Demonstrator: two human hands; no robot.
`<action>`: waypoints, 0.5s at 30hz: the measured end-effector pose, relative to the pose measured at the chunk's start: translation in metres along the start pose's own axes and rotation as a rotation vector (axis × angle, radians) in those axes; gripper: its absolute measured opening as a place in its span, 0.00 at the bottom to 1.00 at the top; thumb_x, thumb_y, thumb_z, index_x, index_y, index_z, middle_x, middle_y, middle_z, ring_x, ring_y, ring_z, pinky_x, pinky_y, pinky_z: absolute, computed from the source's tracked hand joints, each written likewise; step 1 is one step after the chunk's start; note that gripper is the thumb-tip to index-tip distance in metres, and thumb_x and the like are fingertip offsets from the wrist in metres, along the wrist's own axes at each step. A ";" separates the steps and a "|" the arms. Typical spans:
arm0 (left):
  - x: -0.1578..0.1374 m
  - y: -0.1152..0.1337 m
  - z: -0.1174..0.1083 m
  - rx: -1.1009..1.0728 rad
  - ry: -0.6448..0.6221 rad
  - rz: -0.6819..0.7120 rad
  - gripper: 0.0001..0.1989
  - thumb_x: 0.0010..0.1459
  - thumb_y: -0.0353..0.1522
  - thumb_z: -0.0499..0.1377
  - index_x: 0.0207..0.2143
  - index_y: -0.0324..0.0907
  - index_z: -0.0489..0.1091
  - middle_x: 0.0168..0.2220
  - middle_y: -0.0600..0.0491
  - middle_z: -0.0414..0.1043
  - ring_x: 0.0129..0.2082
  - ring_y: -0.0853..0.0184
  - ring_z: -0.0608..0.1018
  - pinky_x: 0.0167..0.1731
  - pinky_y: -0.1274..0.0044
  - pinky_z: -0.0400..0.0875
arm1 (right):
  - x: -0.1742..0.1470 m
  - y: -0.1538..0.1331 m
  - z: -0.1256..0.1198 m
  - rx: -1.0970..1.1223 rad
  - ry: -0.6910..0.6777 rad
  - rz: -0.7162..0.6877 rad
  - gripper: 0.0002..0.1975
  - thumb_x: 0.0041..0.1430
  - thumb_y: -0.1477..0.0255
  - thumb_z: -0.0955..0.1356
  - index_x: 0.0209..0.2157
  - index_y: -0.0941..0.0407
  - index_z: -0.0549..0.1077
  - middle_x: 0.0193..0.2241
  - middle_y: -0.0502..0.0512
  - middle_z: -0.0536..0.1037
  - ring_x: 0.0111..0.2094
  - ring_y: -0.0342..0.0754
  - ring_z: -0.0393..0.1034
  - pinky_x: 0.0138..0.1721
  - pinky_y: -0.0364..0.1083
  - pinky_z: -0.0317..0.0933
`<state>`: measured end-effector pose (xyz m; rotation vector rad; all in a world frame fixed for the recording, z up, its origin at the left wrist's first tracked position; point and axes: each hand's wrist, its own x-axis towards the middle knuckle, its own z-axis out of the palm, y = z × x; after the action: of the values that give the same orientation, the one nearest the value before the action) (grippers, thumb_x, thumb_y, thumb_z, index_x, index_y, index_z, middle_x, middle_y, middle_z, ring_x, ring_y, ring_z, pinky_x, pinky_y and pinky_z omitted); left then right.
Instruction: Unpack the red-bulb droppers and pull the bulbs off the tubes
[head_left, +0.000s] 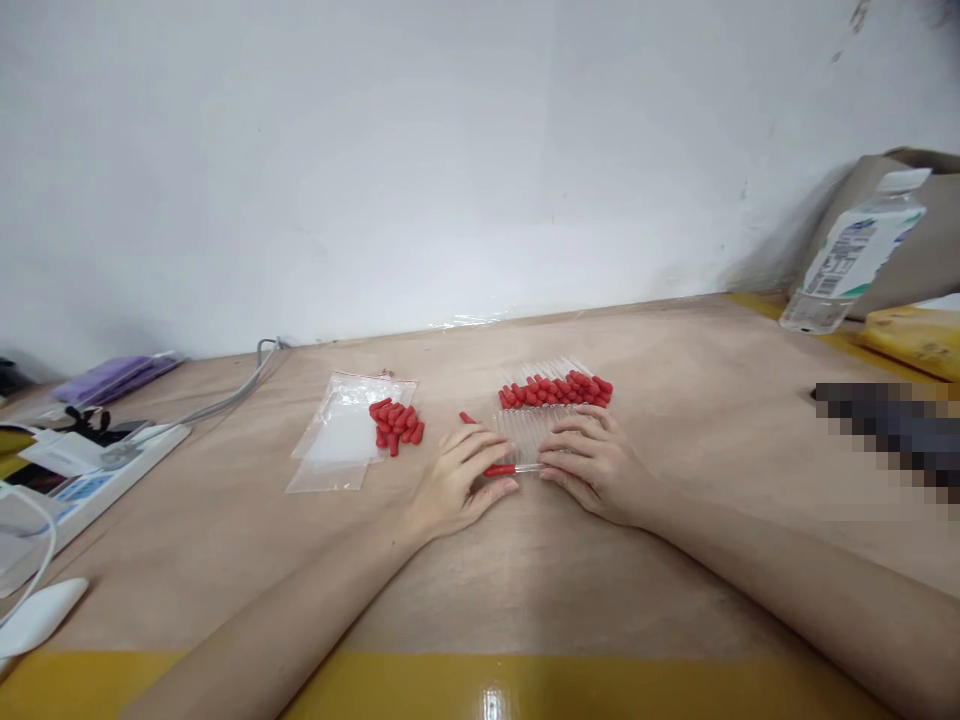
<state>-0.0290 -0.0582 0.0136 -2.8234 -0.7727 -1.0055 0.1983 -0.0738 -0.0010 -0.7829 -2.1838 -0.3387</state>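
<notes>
My left hand (461, 478) is closed round a red rubber bulb (501, 469), its thumb below and fingers above. From the bulb a clear thin tube (528, 468) runs right into the fingers of my right hand (596, 468), which pinch it; together they look like a dropper. Just beyond lies a row of clear tubes (517, 428), partly covered by my right fingers. Another row of tubes behind it carries red bulbs (555, 390) at the near ends. One more red bulb (466, 417) shows above my left fingers, its lower part hidden.
Loose red bulbs (394, 424) are piled on clear plastic bags (330, 450) at left. A power strip (112, 480) with cables and a white object (45, 615) lie far left. A bottle (855, 255) stands far right, near a dark blurred-out object (892, 430). A wall (450, 170) rises behind.
</notes>
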 end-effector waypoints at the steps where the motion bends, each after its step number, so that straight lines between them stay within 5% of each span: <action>1: 0.001 0.000 0.002 0.003 0.009 0.029 0.15 0.54 0.34 0.58 0.45 0.42 0.67 0.42 0.49 0.72 0.45 0.63 0.71 0.47 0.67 0.64 | 0.000 0.000 0.000 0.007 -0.003 -0.003 0.06 0.57 0.70 0.65 0.33 0.54 0.73 0.32 0.50 0.77 0.39 0.47 0.66 0.49 0.54 0.52; 6: 0.002 0.002 0.008 0.043 0.089 0.090 0.07 0.55 0.30 0.58 0.38 0.42 0.70 0.35 0.54 0.76 0.38 0.68 0.75 0.50 0.67 0.61 | 0.001 -0.004 -0.001 0.047 -0.031 0.007 0.06 0.57 0.70 0.64 0.34 0.54 0.73 0.32 0.50 0.77 0.39 0.46 0.66 0.50 0.54 0.52; 15: 0.002 0.001 0.008 0.085 0.079 0.174 0.12 0.54 0.32 0.59 0.42 0.42 0.69 0.40 0.52 0.75 0.44 0.65 0.74 0.51 0.66 0.63 | -0.003 -0.006 0.013 0.162 0.005 -0.067 0.08 0.58 0.74 0.62 0.38 0.57 0.71 0.36 0.53 0.76 0.41 0.45 0.67 0.52 0.52 0.57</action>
<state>-0.0228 -0.0571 0.0088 -2.7047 -0.5375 -1.0240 0.1886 -0.0734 -0.0112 -0.6195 -2.2046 -0.1939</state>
